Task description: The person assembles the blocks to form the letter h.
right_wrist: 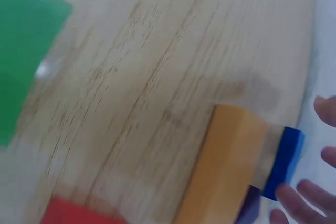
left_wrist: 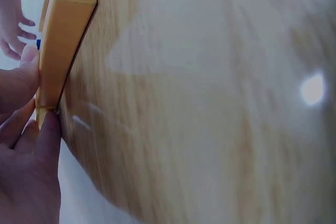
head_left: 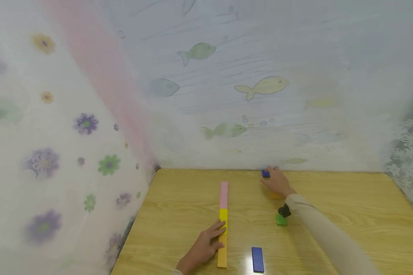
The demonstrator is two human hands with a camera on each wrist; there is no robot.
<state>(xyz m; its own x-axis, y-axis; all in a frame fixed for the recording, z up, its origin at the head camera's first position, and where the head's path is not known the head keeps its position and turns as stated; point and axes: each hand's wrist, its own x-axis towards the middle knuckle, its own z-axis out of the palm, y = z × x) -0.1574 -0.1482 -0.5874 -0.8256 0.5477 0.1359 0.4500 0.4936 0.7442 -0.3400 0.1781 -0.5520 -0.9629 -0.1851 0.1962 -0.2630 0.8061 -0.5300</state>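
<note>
A straight row of flat blocks runs away from me: two pink blocks (head_left: 224,195), a yellow block (head_left: 223,214) and an orange block (head_left: 222,256) nearest. My left hand (head_left: 204,244) lies at the row's left side, its extended fingers across the yellow block and its thumb on the orange one. At the table's back edge, my right hand (head_left: 277,182) reaches over a small blue block (head_left: 265,174). The right wrist view shows spread fingers, one fingertip right at this blue block (right_wrist: 284,163). Beside it lies a larger orange block (right_wrist: 226,156), mostly hidden by the hand in the head view.
A green block (head_left: 281,220) sits below my right wrist. Near the front lies a blue rectangular block (head_left: 257,259). The right wrist view also shows a red block (right_wrist: 79,213) and a dark purple block (right_wrist: 249,204). A painted wall (head_left: 206,152) borders the wooden table (head_left: 179,206) behind.
</note>
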